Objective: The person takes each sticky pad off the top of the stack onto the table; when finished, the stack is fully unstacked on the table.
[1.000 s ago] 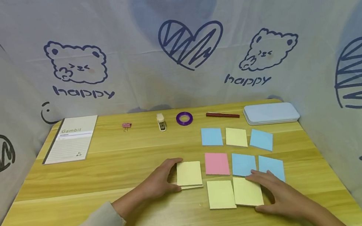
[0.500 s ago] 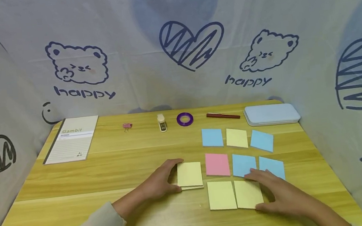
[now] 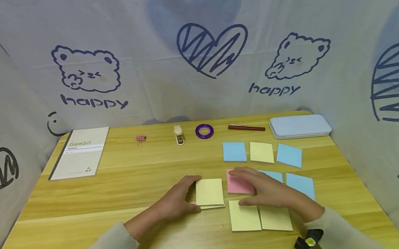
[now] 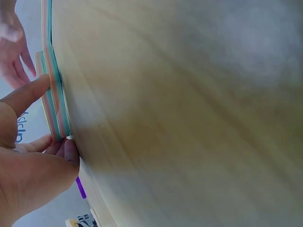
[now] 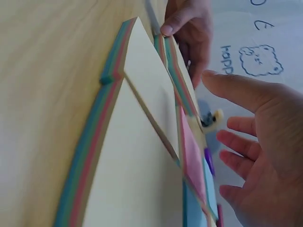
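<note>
Two hands are on the desk (image 3: 82, 195): the right hand (image 3: 266, 191), fingers straight and loose, has moved from the yellow sticky notes (image 3: 260, 219) up over the pink sticky note (image 3: 237, 186). The left hand (image 3: 175, 201) still grips the yellow-topped sticky note pad (image 3: 209, 192) just left of the pink note. So the pink note looks like the one being worked on now.

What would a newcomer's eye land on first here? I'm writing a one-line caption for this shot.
Probably the grid of coloured sticky notes laid out right of centre on the wooden table, with the right hand over the pink note. Beside it, the left hand grips a yellow-topped pad by its edges.
</note>
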Demonstrator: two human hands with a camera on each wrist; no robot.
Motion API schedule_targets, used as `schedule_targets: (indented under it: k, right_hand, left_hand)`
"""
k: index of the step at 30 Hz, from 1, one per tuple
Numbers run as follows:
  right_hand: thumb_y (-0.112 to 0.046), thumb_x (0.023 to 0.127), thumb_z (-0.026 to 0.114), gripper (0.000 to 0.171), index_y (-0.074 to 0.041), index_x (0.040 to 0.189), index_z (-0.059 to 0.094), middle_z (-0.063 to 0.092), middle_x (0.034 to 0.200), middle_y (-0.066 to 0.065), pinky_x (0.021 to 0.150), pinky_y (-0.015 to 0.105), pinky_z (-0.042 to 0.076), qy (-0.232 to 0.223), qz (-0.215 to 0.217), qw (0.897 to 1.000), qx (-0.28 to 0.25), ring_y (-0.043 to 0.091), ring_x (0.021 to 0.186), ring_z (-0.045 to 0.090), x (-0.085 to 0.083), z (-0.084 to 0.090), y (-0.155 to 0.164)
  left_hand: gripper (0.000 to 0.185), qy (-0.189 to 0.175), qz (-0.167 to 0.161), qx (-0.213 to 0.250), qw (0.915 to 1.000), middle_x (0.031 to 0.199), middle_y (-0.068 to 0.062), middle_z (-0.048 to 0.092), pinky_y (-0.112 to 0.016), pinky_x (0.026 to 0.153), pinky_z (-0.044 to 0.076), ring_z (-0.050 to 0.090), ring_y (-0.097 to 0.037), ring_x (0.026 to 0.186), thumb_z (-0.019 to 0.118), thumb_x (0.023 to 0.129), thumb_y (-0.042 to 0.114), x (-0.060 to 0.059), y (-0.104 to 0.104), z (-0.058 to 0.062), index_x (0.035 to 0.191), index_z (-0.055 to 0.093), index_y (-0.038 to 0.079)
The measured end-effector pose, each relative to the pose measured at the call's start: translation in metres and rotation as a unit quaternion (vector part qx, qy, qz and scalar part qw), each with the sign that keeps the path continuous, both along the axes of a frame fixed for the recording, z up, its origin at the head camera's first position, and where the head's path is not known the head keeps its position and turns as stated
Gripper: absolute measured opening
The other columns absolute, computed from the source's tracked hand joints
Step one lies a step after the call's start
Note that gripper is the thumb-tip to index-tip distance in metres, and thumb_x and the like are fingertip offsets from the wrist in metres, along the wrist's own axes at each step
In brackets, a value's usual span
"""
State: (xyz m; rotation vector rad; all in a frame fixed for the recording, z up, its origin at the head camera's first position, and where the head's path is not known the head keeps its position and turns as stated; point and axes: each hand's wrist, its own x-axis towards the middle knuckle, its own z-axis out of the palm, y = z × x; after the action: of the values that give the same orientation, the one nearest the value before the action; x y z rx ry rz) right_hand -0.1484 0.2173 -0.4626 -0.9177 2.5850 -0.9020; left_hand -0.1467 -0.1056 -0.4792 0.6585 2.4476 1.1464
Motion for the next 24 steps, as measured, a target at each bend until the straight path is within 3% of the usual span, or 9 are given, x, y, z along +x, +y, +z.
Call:
schedule_targets:
  k: [7, 11, 18, 24]
  right_hand:
    - [-0.046, 0.087, 0.082, 0.088, -0.014, 0.158, 0.041, 0.037, 0.164, 0.015, 0.118, 0.061, 0.034, -0.015, 0.022, 1.000, 0.005, 0.037, 0.150, 0.034, -0.017, -0.009, -0.032]
    - [-0.049, 0.083, 0.084, 0.094, -0.012, 0.158, 0.041, 0.041, 0.161, 0.013, 0.118, 0.055, 0.037, -0.022, 0.031, 0.999, 0.020, 0.033, 0.146, 0.041, -0.019, -0.013, -0.044]
    - [-0.046, 0.083, 0.085, 0.094, -0.012, 0.158, 0.040, 0.045, 0.159, 0.007, 0.128, 0.049, 0.015, -0.002, 0.044, 0.998, 0.046, 0.028, 0.149, 0.038, -0.016, -0.017, -0.054]
    - [-0.044, 0.085, 0.085, 0.092, -0.010, 0.158, 0.040, 0.047, 0.157, 0.007, 0.129, 0.047, 0.013, 0.010, 0.040, 0.998, 0.048, 0.027, 0.148, 0.040, -0.014, -0.018, -0.056]
  left_hand:
    - [0.088, 0.006, -0.010, -0.001, 0.9999, 0.156, -0.019, 0.043, -0.057, 0.119, 0.034, 0.039, -0.039, 0.146, 0.087, 0.084, 0.012, -0.001, 0.000, -0.001, 0.156, 0.038, 0.002]
    - [0.086, 0.012, -0.013, 0.004, 0.9998, 0.154, -0.019, 0.045, -0.057, 0.119, 0.035, 0.041, -0.039, 0.144, 0.087, 0.083, 0.012, -0.001, 0.000, -0.001, 0.154, 0.039, 0.002]
    - [0.084, 0.015, -0.012, -0.006, 0.9998, 0.153, -0.017, 0.047, -0.054, 0.120, 0.035, 0.042, -0.037, 0.144, 0.086, 0.084, 0.011, -0.001, 0.001, 0.000, 0.154, 0.040, 0.002]
    - [0.083, 0.018, -0.013, -0.003, 0.9998, 0.152, -0.017, 0.048, -0.054, 0.119, 0.035, 0.043, -0.037, 0.144, 0.087, 0.083, 0.011, -0.001, 0.001, 0.000, 0.153, 0.041, 0.002]
